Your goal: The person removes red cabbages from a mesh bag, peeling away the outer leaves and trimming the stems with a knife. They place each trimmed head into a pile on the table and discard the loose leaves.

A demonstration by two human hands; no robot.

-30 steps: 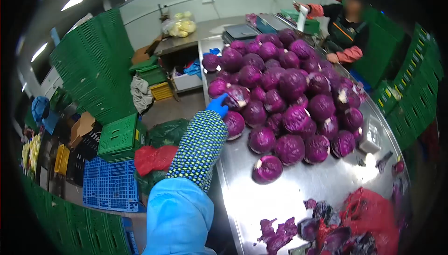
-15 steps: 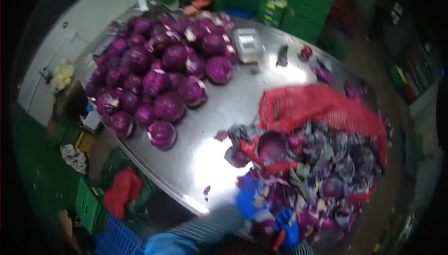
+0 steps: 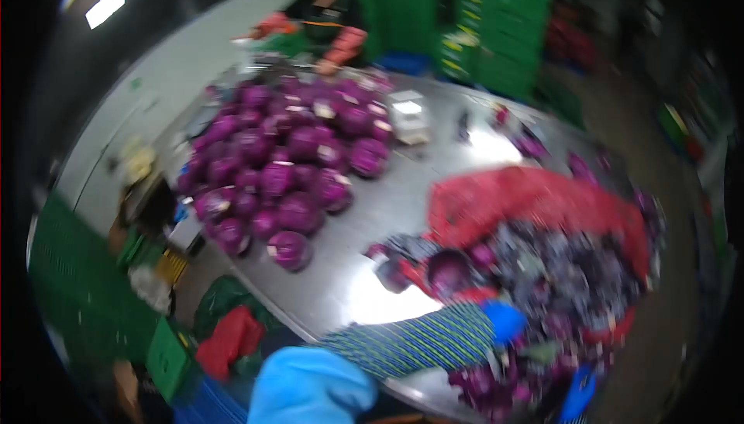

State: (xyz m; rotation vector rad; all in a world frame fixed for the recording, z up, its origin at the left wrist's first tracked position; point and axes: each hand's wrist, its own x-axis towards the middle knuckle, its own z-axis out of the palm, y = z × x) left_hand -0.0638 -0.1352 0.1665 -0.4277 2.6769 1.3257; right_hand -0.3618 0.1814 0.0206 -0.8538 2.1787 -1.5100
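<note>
My left hand [image 3: 504, 322], in a blue glove, reaches across to the pile of loose purple cabbage leaves [image 3: 535, 354]. Its fingers are blurred, and whether they hold anything does not show. My right hand [image 3: 577, 393], also blue-gloved, is low at the right of the leaf scraps; motion smears its fingers. Just beyond my left hand lie a cut-looking round red cabbage [image 3: 449, 271] and a red mesh sack [image 3: 527, 199], with many dull outer leaves [image 3: 573, 269] spilling from it.
A large heap of trimmed red cabbages [image 3: 279, 160] covers the far left of the metal table [image 3: 380, 230]. Near it stands a clear plastic container [image 3: 408, 118]. Across the table is another person [image 3: 329, 25] in pink sleeves. Green crates [image 3: 508, 21] are stacked behind.
My left hand has moved right and slightly up, its striped sleeve now stretched over the table edge. My right hand has shifted right. The view has tilted up, showing more of the other person.
</note>
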